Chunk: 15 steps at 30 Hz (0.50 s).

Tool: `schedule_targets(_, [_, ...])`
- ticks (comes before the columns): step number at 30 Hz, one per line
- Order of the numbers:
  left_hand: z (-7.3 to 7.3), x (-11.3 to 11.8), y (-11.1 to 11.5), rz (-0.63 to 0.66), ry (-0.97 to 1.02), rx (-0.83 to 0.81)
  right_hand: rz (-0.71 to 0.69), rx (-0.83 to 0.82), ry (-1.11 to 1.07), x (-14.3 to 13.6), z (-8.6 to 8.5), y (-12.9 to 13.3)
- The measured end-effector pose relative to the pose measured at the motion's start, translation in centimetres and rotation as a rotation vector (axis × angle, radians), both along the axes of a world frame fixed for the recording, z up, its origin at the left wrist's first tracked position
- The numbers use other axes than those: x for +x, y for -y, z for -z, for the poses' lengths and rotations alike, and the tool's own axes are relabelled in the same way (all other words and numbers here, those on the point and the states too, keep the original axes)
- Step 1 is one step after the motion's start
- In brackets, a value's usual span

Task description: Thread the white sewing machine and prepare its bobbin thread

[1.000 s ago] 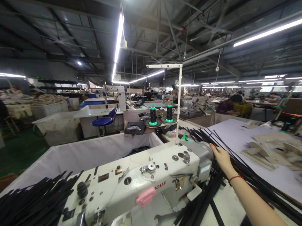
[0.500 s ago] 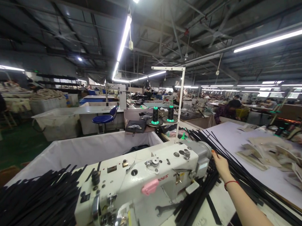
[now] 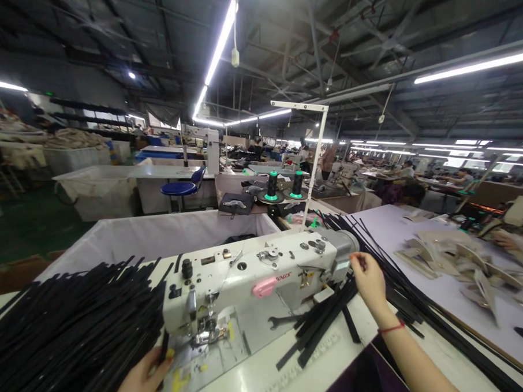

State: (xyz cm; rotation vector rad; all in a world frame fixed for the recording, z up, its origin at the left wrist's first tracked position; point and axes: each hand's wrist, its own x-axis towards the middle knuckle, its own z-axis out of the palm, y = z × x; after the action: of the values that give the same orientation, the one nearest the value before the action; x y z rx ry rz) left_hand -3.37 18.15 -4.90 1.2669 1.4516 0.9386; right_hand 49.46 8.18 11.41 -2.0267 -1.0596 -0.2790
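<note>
A white sewing machine [image 3: 258, 271] fills the lower middle of the view. My right hand [image 3: 368, 281], a red cord on its wrist, has curled fingers on the handwheel [image 3: 349, 240] at the machine's right end. At the lower left, my left hand [image 3: 145, 373] pinches a black strap [image 3: 165, 343] beside the needle area [image 3: 210, 332]. Left of that hand lies a big heap of black straps [image 3: 78, 309]. More loose straps [image 3: 325, 326] and a wrench [image 3: 284, 320] rest on the machine table under the arm. A pink piece [image 3: 265, 287] sits on the machine's front.
Two black thread cones [image 3: 272, 185] stand behind the machine, by a white thread stand [image 3: 318, 152]. A white-lined bin [image 3: 156, 232] lies beyond it. On the right, a pale table [image 3: 438, 308] bears beige pieces [image 3: 458, 256] and long black straps. Other people work farther off.
My left hand has come into view at the lower left, with a strap in it. The view has shifted, showing more of the needle area. My right hand stays at the handwheel.
</note>
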Motion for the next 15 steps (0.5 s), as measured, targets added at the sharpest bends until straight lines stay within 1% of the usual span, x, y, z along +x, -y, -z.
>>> schedule_targets(2, [0.4, 0.2, 0.1, 0.051, 0.056, 0.043, -0.184, -0.095, 0.001, -5.6, 2.4, 2.2])
schedule_targets(3, [0.6, 0.3, 0.2, 0.089, 0.071, 0.056, -0.280, -0.172, -0.007, -8.5, 3.7, 3.3])
schedule_targets(5, [0.7, 0.4, 0.6, 0.146, 0.078, 0.058, -0.450, -0.401, -0.003, -13.8, 6.2, 5.1])
schedule_targets(7, [0.5, 0.4, 1.1, 0.159, 0.085, 0.034, -0.583, -0.512, -0.014, -18.4, 8.1, 6.1])
schedule_targets(9, [0.0, 0.3, 1.6, 0.142, 0.132, 0.059, -0.707, -0.542, -0.011, -22.1, 9.0, 6.1])
schedule_targets(11, [-0.4, 0.2, 1.8, 0.127, 0.166, 0.083, -0.797, -0.559, 0.009, -25.2, 9.4, 5.4])
schedule_targets(13, [-0.6, 0.1, 1.8, 0.104, 0.169, 0.091, -0.828, -0.597, 0.072, -27.8, 9.4, 4.2])
schedule_targets(15, [-0.4, 0.0, 1.8, 0.088, 0.170, 0.094, -0.810, -0.628, 0.184, -30.2, 9.4, 3.1])
